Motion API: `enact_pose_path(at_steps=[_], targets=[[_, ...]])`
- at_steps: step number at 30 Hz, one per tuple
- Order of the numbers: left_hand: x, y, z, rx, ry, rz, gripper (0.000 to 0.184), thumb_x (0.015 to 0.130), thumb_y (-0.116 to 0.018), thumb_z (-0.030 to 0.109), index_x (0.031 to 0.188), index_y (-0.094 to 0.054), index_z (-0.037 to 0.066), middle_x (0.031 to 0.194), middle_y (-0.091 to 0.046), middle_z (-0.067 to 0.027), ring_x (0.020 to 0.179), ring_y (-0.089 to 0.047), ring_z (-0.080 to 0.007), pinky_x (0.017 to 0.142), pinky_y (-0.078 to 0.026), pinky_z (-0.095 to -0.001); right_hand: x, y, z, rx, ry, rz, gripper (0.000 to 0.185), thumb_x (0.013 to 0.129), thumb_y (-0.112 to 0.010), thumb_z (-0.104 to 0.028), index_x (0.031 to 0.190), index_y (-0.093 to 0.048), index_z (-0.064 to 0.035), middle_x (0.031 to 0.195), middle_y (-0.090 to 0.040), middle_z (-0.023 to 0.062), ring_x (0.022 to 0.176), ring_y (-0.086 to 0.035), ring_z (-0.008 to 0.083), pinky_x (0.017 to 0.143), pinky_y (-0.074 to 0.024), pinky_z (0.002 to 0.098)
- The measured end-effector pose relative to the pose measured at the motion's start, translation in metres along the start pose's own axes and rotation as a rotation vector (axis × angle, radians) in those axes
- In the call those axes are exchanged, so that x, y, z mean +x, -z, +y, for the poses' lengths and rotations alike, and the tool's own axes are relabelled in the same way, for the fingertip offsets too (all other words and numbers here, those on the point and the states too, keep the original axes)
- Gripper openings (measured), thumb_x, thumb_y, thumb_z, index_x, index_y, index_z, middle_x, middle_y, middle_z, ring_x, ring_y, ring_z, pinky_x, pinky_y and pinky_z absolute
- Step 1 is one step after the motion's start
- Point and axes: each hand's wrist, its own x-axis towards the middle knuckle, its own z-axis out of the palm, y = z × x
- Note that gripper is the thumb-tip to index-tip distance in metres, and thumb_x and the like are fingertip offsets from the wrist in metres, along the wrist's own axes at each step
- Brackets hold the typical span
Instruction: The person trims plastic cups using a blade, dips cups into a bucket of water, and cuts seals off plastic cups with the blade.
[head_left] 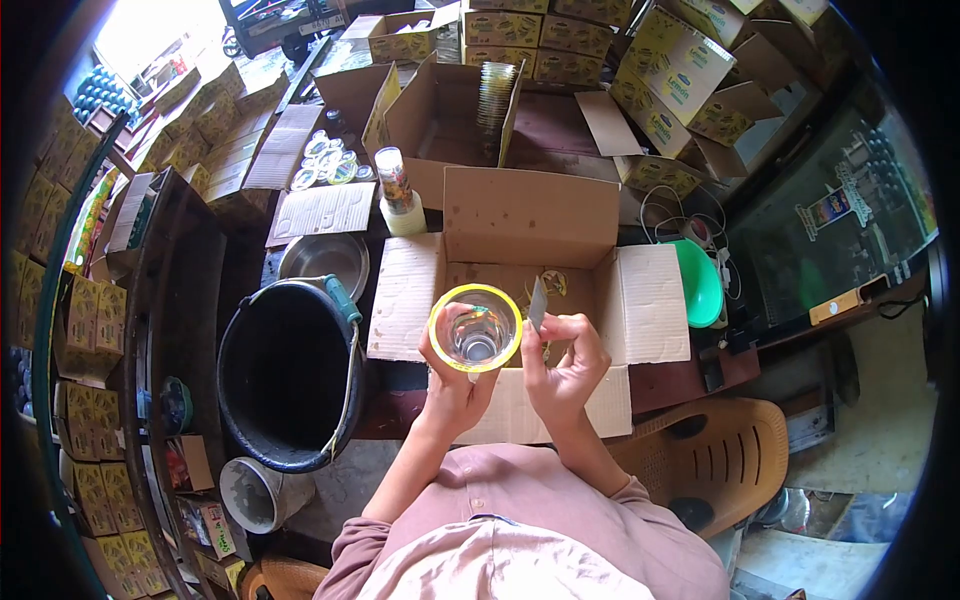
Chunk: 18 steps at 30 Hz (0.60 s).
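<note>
My left hand (460, 388) is wrapped round a clear plastic cup (478, 340) with a yellow rim, its open mouth tilted up towards me. Between thumb and forefinger, my right hand (570, 365) pinches a thin flat grey piece (538, 305) just right of the rim; I cannot make out its exact kind. Both hands are over the front of an open cardboard box (530, 212) with its flaps folded out. A round lid-like piece with yellow print (552, 284) shows inside the box, partly hidden behind the hands.
A large black bucket (285, 375) stands at left, before a metal bowl (325, 262). Behind are a printed cup stack (393, 180), round lids (325, 160) and tall stacked cups (497, 100). A green bowl (697, 283) and a brown plastic chair (700, 460) are at right.
</note>
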Motion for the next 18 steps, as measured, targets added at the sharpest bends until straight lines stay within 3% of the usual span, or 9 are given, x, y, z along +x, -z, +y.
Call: enact_pose_path(at_steps=[5,18], targets=[[0.001,0.002,0.001,-0.027,0.017,-0.008,0.077,0.077,-0.055,-0.001,0.128,0.002,0.001,0.119,-0.029,-0.0241,0.105,-0.044,-0.0305,0.09,-0.034,-0.0427,-0.008,0.003,-0.005,0.022,0.037,-0.001,0.017,0.067,-0.065,0.007,0.077,-0.053,-0.0007,0.068,-0.055,0.0064,0.059,-0.054,0.0123,0.057,-0.0421,0.0231],[-0.001,0.0,0.001,0.015,-0.023,-0.007,0.076,0.076,-0.058,0.001,0.127,-0.002,0.0,0.117,-0.032,-0.0247,0.102,-0.046,-0.0309,0.086,-0.038,-0.0412,-0.009,-0.001,-0.005,-0.027,0.121,0.004,0.017,0.066,-0.065,0.006,0.077,-0.053,-0.0007,0.068,-0.056,0.007,0.061,-0.055,0.0149,0.06,-0.0444,0.0262]])
